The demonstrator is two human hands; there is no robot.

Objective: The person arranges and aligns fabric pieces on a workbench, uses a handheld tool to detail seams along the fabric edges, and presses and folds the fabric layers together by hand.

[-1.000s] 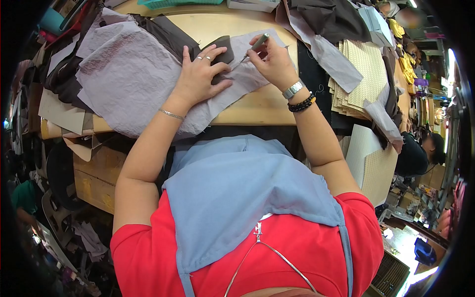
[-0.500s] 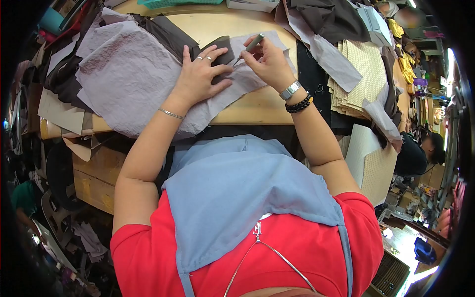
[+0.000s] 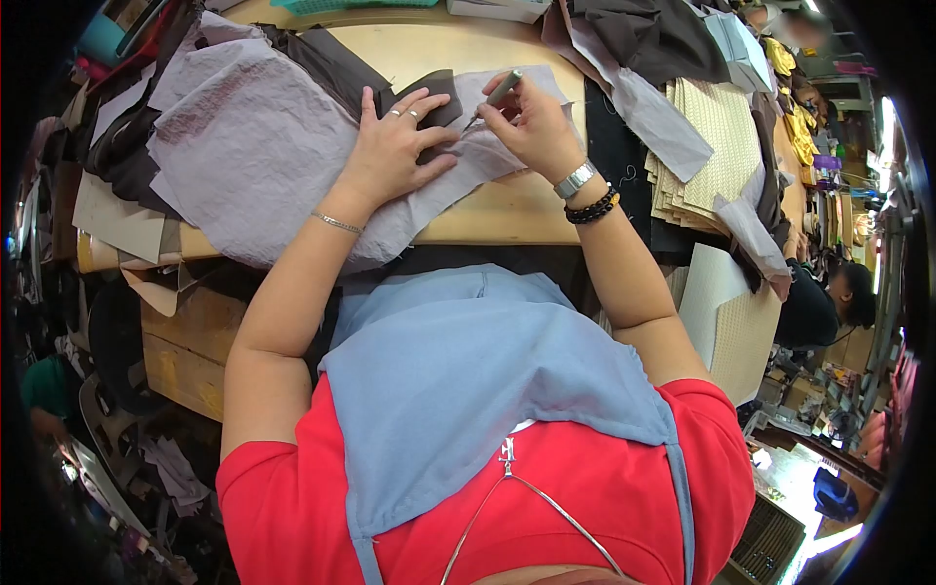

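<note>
My left hand [image 3: 395, 146] lies with spread fingers on a greyish-lilac fabric [image 3: 268, 156], beside a small dark brown fabric piece [image 3: 434, 96] under its fingertips. My right hand [image 3: 534, 127] grips a slim grey-green pen [image 3: 504, 88] between thumb and fingers. The pen leans with its upper end to the upper right, and its thin point comes down at the lilac fabric just right of my left fingertips. Dark brown cloth [image 3: 336, 73] is bunched above my left hand.
The wooden table [image 3: 478, 219] stands before me. A stack of cream patterned sheets [image 3: 697, 146] and more dark cloth [image 3: 648, 39] lie to the right. A teal basket [image 3: 351, 4] is at the far edge. A cardboard box [image 3: 195, 351] sits lower left. Another person [image 3: 829, 302] is at far right.
My right hand and the pen have shifted slightly right and down, and the pen's point now shows at the fabric. My left hand stays in place.
</note>
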